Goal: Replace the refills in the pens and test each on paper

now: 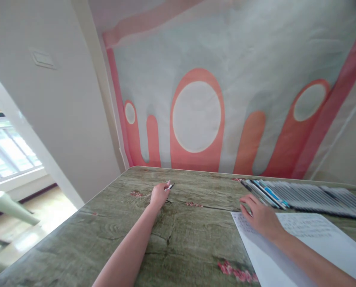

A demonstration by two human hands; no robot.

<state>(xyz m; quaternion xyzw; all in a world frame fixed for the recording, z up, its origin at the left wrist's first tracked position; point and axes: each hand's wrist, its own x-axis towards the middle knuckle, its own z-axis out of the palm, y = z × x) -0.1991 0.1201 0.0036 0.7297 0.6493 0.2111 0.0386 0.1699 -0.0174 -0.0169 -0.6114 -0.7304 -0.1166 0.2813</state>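
Note:
My left hand (160, 194) rests on the left-middle of the table, its fingers closed round a slim white pen (169, 187) with a dark end pointing up and right. Most of that pen is hidden by the fingers. Over the top left corner of a handwritten white sheet (297, 255) is my right hand (261, 215), fingers curved and thumb apart, with nothing visible between them. Just beyond its fingertips lies a long row of pens (309, 195), mostly grey, a few with blue, set side by side.
The wood-patterned table (196, 231) with pink flower prints meets a wall with a coral and grey-green pattern (197, 159). A pale green chair (10, 207) stands on the floor at left, near a bright window (10, 143).

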